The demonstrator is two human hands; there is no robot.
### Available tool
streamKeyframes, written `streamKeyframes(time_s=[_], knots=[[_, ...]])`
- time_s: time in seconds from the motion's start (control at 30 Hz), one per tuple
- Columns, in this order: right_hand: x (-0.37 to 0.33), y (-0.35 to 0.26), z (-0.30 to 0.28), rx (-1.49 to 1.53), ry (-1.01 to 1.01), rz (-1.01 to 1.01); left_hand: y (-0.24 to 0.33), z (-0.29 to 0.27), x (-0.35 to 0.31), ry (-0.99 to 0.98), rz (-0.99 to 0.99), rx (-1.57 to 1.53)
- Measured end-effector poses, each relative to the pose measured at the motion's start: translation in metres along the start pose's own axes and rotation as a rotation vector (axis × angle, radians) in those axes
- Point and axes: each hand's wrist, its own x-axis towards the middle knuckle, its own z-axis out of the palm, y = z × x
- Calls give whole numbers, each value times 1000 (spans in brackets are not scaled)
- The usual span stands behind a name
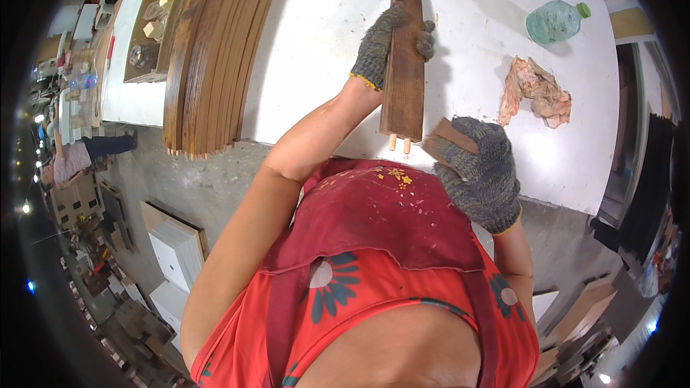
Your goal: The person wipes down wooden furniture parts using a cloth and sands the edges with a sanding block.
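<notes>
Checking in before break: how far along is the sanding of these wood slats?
Done: cannot tell; a stack of slats lies on the table, finish unclear. In hand: left hand grips one slat, two dowels showing at its near end; right hand holds a brown sanding pad beside it. Left: cannot be judged from here.

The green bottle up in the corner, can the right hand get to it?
Probably yes. The right hand holds a small brown block but nothing stands between it and the green bottle; only a crumpled rag lies beside the way.

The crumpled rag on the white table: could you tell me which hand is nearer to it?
The right hand, which holds a small brown block just below-left of the rag. The left hand grips the wooden board farther left.
</notes>
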Motion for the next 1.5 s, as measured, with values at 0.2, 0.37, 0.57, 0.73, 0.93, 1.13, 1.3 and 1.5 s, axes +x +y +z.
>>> streamKeyframes(time_s=[0.2, 0.37, 0.57, 0.73, 0.93, 1.13, 1.3, 1.5], knots=[[-40, 20, 23, 372, 331, 372, 1, 27, -11, 86, 67, 80], [7, -5, 14, 228, 186, 98, -4, 22, -5, 45, 119, 206], [24, -7, 27, 100, 81, -88, -2, 7, -3, -77, -16, 131], [-12, 16, 12, -29, 68, -17, 5, 5, -4, 15, -54, -49], [-29, 29, 23, 428, 333, 300, 8, 20, -23, -263, -14, 12], [6, 1, 29, 396, 230, 69, -4, 11, -14, -203, 44, 156], [22, 37, 56, 342, 359, 92, -4, -10, -11, -422, -48, 377], [14, 12, 31, 361, 227, -137, -8, -20, -7, -179, 31, 378]])
